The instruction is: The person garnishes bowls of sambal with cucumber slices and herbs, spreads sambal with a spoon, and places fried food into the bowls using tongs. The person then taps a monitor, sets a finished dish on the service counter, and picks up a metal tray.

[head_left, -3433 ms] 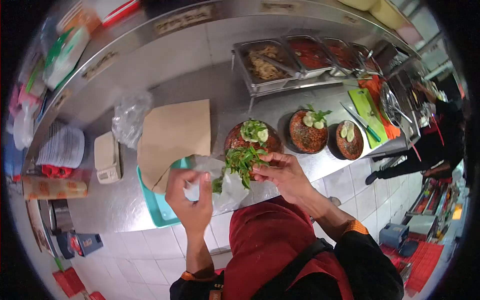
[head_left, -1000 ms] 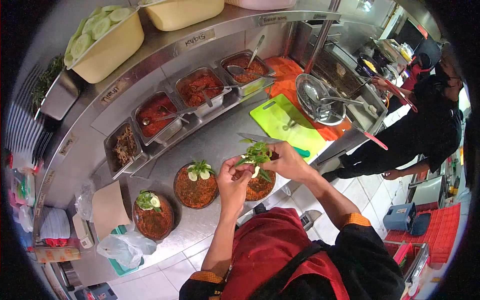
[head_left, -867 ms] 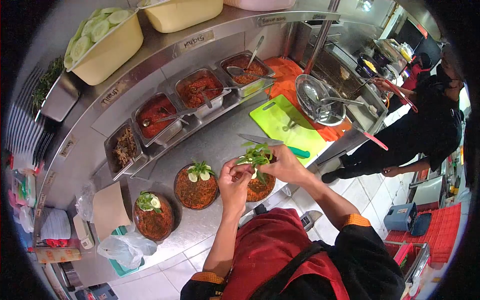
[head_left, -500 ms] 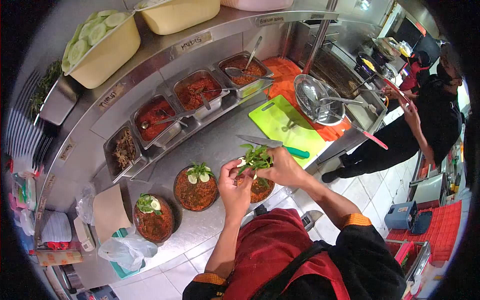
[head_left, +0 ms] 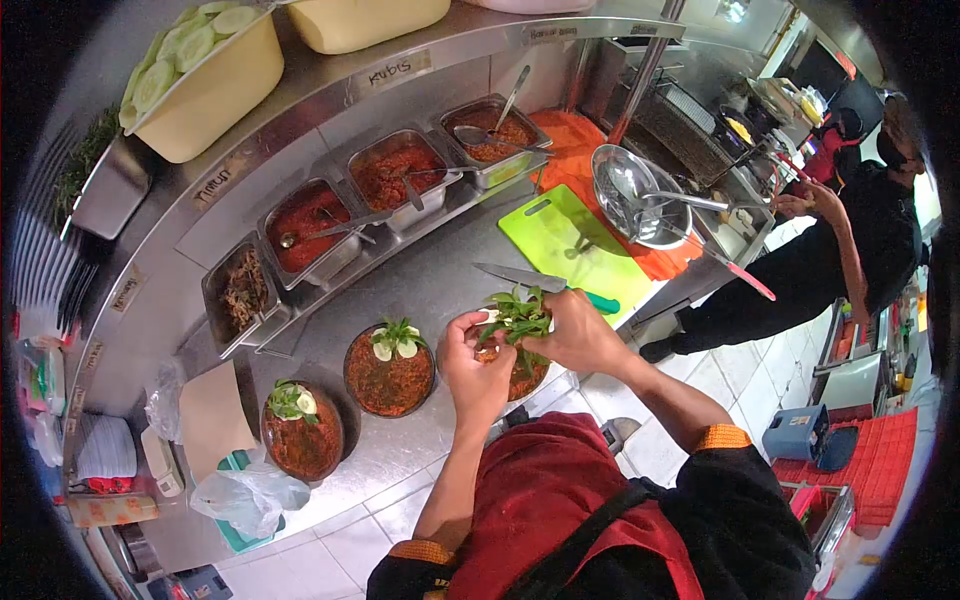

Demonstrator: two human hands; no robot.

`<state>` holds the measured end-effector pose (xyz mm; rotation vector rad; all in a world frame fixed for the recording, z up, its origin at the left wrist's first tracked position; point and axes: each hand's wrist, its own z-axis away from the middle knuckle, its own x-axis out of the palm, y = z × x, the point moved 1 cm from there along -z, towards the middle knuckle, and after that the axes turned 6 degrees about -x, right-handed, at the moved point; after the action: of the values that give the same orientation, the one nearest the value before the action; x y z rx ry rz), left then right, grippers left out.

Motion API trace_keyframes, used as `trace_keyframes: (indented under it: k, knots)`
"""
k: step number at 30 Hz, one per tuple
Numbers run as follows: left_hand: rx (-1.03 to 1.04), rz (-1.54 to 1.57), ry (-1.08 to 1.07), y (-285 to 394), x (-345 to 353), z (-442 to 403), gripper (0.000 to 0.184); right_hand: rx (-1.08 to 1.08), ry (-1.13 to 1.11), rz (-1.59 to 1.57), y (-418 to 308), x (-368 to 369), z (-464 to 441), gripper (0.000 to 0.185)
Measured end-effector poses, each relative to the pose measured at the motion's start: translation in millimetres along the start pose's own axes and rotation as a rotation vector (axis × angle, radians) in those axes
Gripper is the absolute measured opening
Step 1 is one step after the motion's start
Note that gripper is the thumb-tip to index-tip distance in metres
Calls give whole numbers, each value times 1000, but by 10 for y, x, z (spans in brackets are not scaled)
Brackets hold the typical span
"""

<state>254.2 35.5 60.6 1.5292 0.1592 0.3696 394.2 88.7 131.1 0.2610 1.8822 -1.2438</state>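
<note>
Both my hands come together above a dish of red sambal (head_left: 527,382), which they partly cover. Leafy green herb sprigs (head_left: 520,313) stick up between them. My right hand (head_left: 580,335) pinches the sprigs from the right side. My left hand (head_left: 474,368) curls its fingers against their left side, where a bit of a pale slice shows. To the left are two similar dishes, a middle one (head_left: 388,385) and a left one (head_left: 300,445), each topped with pale cucumber slices and green leaves. A green-handled knife (head_left: 520,277) lies just beyond my hands.
A lime-green cutting board (head_left: 575,240) lies behind the knife, near metal strainers (head_left: 640,200). Steel pans of red sambal (head_left: 395,175) line the back. A tub of cucumber slices (head_left: 215,85) stands on the shelf above. At right a person in black (head_left: 840,240) holds a utensil.
My hands stay over the same dish, with the herb sprigs shifted slightly as my fingers work. The view has tilted a little. The person at right has moved their arms slightly.
</note>
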Motion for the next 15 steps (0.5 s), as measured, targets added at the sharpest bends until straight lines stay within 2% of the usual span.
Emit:
trace_keyframes:
  k: [5,7,11,13,15]
  knots:
    - [33,-73,-34,-63,16,-3,36,-24,38,22,33,118,24,27]
    - [-207,71,-111,-116,-20,-12,32,-33,40,28,9,116,23,27]
    - [-222,267,-112,-133,4,-26,31,-139,37,108,-9,179,38,29]
    - [-328,485,-134,-146,-7,-43,33,-182,41,163,13,253,58,31]
    - [-297,422,-155,-215,-40,-92,33,-342,132,341,21,330,83,33]
